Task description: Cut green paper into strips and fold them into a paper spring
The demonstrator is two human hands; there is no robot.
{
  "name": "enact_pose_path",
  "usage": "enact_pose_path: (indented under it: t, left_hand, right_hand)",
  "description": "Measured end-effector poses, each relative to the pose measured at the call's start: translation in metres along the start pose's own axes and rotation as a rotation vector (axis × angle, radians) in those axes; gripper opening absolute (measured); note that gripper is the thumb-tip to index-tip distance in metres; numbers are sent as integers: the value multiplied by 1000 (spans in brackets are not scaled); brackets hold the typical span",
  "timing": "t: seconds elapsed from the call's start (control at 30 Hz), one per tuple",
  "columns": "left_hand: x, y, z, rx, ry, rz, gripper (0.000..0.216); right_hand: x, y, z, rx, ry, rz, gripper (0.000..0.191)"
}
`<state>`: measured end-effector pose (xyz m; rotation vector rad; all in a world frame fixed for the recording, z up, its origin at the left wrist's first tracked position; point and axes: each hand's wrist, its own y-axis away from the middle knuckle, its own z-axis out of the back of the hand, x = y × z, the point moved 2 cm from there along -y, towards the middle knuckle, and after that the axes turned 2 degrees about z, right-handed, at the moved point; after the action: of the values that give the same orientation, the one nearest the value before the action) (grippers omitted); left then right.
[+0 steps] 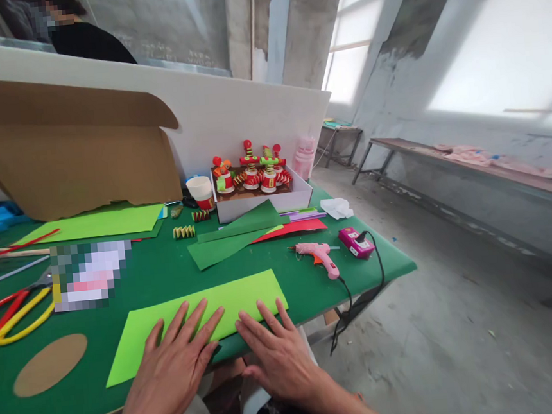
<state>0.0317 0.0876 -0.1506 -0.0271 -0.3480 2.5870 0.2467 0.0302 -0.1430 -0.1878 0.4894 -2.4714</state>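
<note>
Right at the near edge of the desk [166, 274], both hands lie flat, fingers spread wide and gripping nothing. The left hand [174, 364] and the right hand [274, 355] press side by side on a light green sheet [235, 294], which lies slantwise across the desk's front, its right end near the corner. Left of the sheet sits a cardboard oval [51, 364]; beyond that, red and yellow scissors [9, 314]. Past the right hand lies a pink glue gun [319, 255], its black cord hanging over the edge. Farther back, dark green sheets [235, 236] overlap a red sheet [297, 227], and behind them stands a white box [261, 202] holding small paper figures, with a paper cup [200, 191] just beside it.
</note>
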Motion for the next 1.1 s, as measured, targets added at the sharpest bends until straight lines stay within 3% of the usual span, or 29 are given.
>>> enact_pose_path:
  t: [0.2, 0.57, 0.93, 1.1]
  left_hand:
    - [-1, 1, 0, -33, -20, -18, 48]
    - [-3, 2, -1, -20, 19, 15, 49]
    - [-11, 1, 14, -189, 32, -4, 47]
    - [-11, 4, 11, -169, 23, -46, 46]
  right_hand:
    - [0, 6, -5, -96, 38, -34, 59]
    - [0, 6, -5, -74, 3, -47, 59]
    - [3, 4, 0, -18, -68, -72, 61]
    - [-4, 6, 4, -187, -43, -168, 53]
